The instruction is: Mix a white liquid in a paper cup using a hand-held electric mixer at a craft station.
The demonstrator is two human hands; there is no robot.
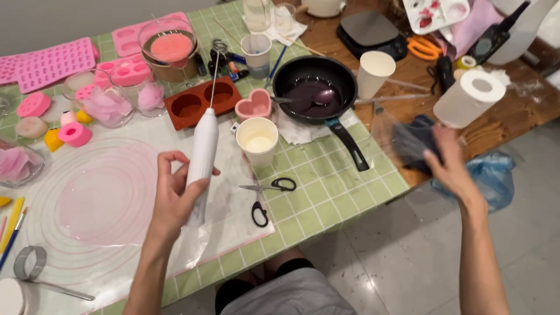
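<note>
Left of the paper cup [258, 142] of cream liquid (apparently not yet whisked), the left hand [175, 198] has its fingers wrapped around a white handheld frother [202, 160], while the right hand [446, 160] grips a dark cloth [411, 143] well right of it.

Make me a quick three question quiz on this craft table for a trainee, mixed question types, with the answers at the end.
1. True or false: the left hand holds the white handheld frother upright.
2. Which thing lies nearest the paper cup of pale liquid: A) black-handled scissors, B) orange-handled scissors, C) paper towel roll?
3. What is the right hand touching?

Key
1. True; its whisk end points up.
2. A.
3. A dark bundle in a clear plastic bag at the table's edge; the hand is blurred.
</note>
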